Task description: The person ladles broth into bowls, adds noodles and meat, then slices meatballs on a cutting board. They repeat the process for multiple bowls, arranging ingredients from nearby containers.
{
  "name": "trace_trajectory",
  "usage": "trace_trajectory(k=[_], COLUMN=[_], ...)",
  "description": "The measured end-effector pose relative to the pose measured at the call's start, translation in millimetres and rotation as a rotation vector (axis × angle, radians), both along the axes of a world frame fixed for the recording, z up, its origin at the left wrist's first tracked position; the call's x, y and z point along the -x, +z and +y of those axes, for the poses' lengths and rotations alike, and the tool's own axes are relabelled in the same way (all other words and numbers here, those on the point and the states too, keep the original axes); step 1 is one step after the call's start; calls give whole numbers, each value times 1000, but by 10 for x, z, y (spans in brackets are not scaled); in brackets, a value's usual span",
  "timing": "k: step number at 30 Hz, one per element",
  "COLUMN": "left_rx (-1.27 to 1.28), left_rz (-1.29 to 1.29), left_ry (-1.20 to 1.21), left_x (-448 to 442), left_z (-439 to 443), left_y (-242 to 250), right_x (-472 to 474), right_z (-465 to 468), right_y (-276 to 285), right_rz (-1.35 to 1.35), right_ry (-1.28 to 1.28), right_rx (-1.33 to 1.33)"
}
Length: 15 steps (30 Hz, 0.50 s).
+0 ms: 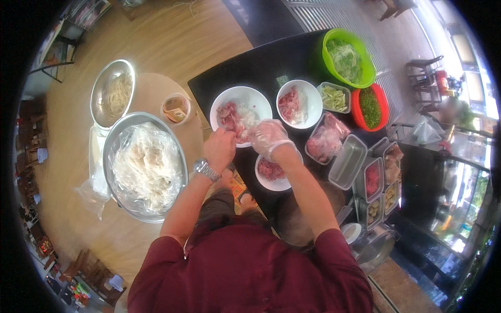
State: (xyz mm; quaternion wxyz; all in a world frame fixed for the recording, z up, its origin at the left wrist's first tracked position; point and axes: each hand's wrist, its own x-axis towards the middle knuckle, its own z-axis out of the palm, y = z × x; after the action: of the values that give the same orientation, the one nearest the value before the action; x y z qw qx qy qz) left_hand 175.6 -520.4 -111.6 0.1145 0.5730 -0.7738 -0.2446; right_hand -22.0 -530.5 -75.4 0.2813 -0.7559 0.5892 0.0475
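A white bowl (256,96) before me holds sliced raw red meat (229,117) and white noodles (247,114). My left hand (219,148), bare with a metal watch at the wrist, has its fingers curled at the bowl's near rim. In a clear plastic glove, my right hand (269,137) is over the bowl's near right side, its fingertips by the meat. The fingertips of both hands nearly meet; what they grip is hard to make out. Partly under my right forearm stands a smaller white bowl (270,184) of red meat. Another white bowl (304,121) holds meat and noodles.
On the dark counter (250,64) stand a green basket (370,78) of leafy greens, a red basket (385,109) of chopped herbs, and several plastic containers (347,162). A steaming pot (289,219) is near my right elbow. Left are a noodle-filled metal basin (110,195) and a strainer (100,84).
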Motion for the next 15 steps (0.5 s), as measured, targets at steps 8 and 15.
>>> trace_trajectory(k=[8, 15], left_rx=[-72, -122], left_rz=[-258, 110], left_ry=[-295, -24], left_x=[84, -40], left_z=[-276, -198], left_y=[-204, -76], right_x=[-246, -244], right_z=[-124, -39], right_y=[41, -173], right_rz=[167, -122], right_ry=[-25, -172], right_rx=[-155, 85])
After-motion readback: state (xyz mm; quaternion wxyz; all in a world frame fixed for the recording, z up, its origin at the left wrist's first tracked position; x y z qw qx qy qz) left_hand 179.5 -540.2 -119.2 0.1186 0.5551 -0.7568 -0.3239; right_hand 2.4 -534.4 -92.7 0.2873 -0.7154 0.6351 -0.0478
